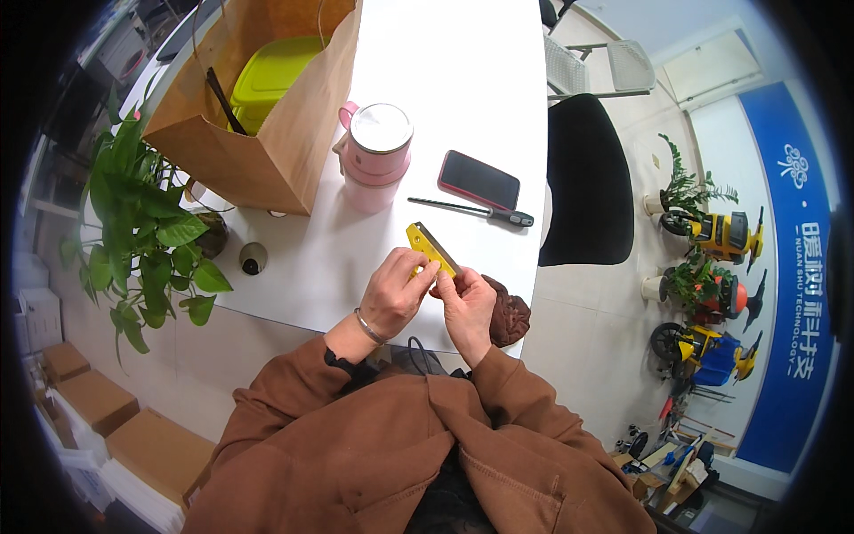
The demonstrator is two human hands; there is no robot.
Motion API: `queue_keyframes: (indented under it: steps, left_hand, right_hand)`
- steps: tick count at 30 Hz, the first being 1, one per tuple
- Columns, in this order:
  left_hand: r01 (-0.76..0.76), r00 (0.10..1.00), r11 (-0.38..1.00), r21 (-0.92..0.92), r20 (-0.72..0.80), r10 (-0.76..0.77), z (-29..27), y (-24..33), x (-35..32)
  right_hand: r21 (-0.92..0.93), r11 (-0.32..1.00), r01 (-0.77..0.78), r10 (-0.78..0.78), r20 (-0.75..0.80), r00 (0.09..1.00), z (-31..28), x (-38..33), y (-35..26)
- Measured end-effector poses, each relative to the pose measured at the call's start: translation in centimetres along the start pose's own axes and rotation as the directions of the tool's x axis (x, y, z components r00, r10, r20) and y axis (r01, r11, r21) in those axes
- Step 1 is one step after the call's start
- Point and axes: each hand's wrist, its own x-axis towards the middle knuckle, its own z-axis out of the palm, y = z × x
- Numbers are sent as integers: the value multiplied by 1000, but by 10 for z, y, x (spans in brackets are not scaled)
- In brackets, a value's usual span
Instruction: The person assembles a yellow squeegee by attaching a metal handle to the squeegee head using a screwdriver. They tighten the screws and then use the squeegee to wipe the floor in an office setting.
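Close to the table's front edge, I hold a small flat yellow piece with a dark metal strip along one side and a round hole near its far end. I cannot make out its exact kind. My left hand pinches it from the left, fingertips on its yellow face. My right hand grips its near end, with the thumb on top. The fingers hide part of the piece. Beyond my hands lie a screwdriver with a long dark shaft and a phone with a dark screen.
A pink lidded flask stands on the white table, right of a paper bag with a lime-green container. A brown quilted fabric item sits beside my right hand. A leafy plant hangs at left; a black chair stands at right.
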Motion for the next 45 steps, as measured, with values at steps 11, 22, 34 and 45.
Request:
queue_keyframes:
  steps: [11,22,34,45]
  left_hand:
    - [50,997,997,63,-62,-46,9,-5,-12]
    - [431,856,734,-525,-20,-517,8,-12,-5]
    - [592,503,-32,-806,400,-766,-42,-7,2]
    - [635,386,-92,-767,419,-822,-57,-8,-19]
  right_hand:
    - [1,996,-94,94,8,996,7,2,-15]
    - [35,999,-10,5,158,987,0,5,-27]
    - [-877,140,460,-414,370,832,-125,121,-1]
    - [-915,-21,402,-414,374,830,-129,143,25]
